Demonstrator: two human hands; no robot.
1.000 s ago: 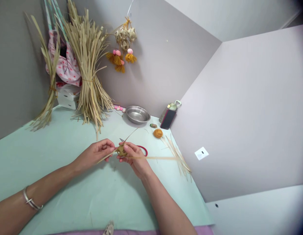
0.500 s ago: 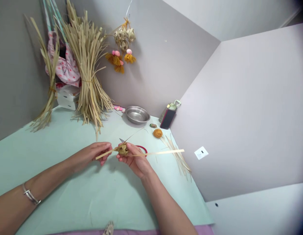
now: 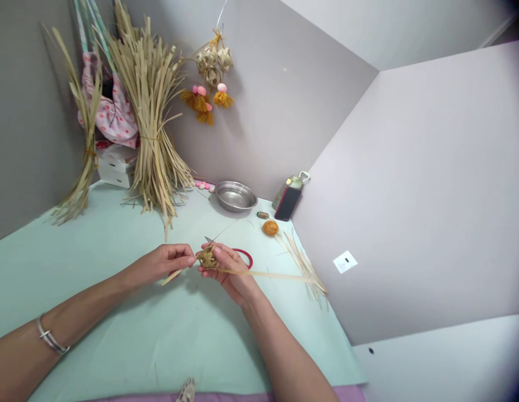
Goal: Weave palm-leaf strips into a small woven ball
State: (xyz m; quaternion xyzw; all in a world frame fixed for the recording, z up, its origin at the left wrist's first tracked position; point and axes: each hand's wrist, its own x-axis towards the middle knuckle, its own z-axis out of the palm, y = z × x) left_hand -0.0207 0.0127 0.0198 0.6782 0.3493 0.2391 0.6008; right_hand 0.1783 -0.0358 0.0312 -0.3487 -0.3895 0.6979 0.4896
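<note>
Head view: a person's bare right hand is clasping a small, olive-tan ball of woven flat strips over a mint-green table cover. With the ball as the dial's centre, the left hand is pinching strands at nine o'clock; exactly which ones is too small to tell. One short, straw-coloured strip is hanging toward eight, one long, pale strip is trailing toward three, and a shiny steel bowl is sitting at one. The hands appear to be weaving or tightening strip ends; the next move seems to be calling for a steady right hold and left fingertips guiding the short end under a neighbouring strand.
</note>
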